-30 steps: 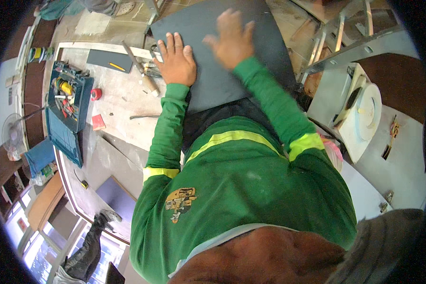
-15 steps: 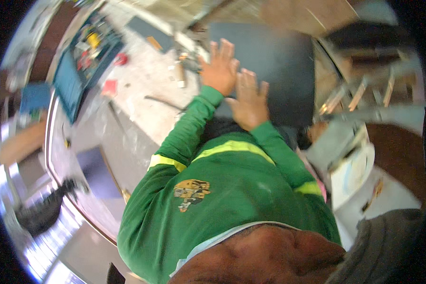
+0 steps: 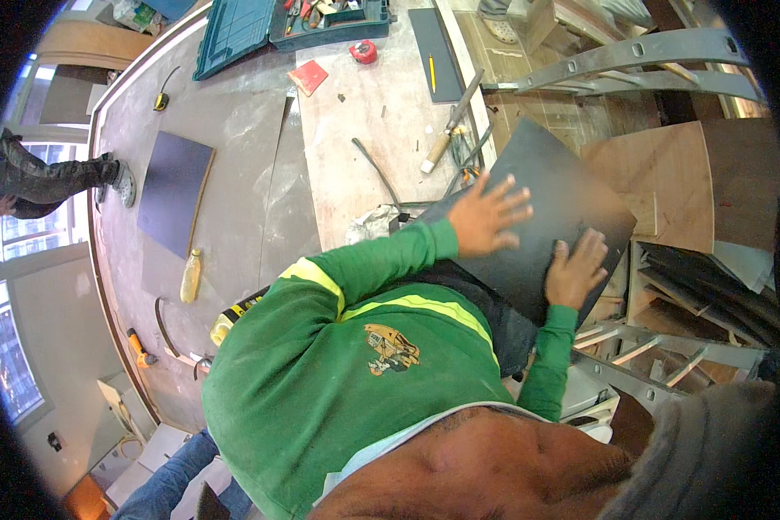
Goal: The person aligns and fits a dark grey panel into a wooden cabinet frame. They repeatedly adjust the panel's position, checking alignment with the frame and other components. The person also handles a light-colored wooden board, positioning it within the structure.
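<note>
A dark, flat board (image 3: 533, 208) with a smooth surface lies in front of me, its corners turned away and to the right. My left hand (image 3: 491, 215) is spread over its left part, fingers apart. Near its right edge my right hand (image 3: 576, 267) lies with fingers stretched out. Both palms face down on or just over the surface; neither hand grips anything. Just beyond the left hand are a file with a pale wooden handle (image 3: 436, 152) and some hand tools (image 3: 468, 156), partly hidden by the board.
On the worktable (image 3: 260, 130) are a teal toolbox (image 3: 329, 35), a red tape measure (image 3: 363, 52), a dark strip with a yellow pencil (image 3: 432, 74), another dark panel (image 3: 176, 186) and a bottle (image 3: 191, 276). A ladder (image 3: 633, 61) stands to the right. A person's leg (image 3: 61, 169) is at the left.
My hands have moved apart, the right one toward the right edge of the board. The board appears turned clockwise in view, while the whole view has also swung.
</note>
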The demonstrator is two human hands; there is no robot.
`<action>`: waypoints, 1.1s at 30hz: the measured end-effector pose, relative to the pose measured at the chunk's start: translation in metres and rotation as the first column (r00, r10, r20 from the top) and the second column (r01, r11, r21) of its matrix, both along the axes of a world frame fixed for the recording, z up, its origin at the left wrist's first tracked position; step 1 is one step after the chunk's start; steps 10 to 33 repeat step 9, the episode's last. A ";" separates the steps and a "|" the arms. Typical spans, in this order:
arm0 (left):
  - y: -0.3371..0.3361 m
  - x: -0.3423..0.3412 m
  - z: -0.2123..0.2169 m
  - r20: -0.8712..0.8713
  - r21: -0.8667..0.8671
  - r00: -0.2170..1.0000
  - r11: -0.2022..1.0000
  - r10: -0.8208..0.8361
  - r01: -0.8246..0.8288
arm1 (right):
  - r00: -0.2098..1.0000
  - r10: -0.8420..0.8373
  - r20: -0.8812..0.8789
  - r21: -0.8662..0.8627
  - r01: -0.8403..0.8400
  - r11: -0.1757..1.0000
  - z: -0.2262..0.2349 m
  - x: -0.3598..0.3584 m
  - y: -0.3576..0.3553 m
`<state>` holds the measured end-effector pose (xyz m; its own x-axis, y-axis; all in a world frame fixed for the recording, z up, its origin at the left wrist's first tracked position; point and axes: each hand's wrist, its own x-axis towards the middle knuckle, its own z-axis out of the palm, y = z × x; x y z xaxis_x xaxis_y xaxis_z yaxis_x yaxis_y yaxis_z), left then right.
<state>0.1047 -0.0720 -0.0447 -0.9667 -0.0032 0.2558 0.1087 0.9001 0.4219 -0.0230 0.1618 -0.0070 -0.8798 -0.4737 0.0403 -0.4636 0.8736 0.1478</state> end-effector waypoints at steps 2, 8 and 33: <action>-0.030 -0.022 -0.007 -0.040 -0.033 0.993 0.993 0.110 -0.111 | 0.994 -0.106 -0.006 -0.137 0.105 0.985 -0.012 -0.034 0.024; -0.061 -0.060 0.000 0.027 0.262 0.850 0.817 0.526 -0.513 | 0.868 -0.493 0.054 -0.467 0.459 0.756 -0.043 -0.086 0.064; -0.065 -0.065 0.003 0.012 0.267 0.848 0.815 0.530 -0.513 | 0.894 -0.397 0.207 -0.460 0.447 0.767 -0.041 -0.095 0.073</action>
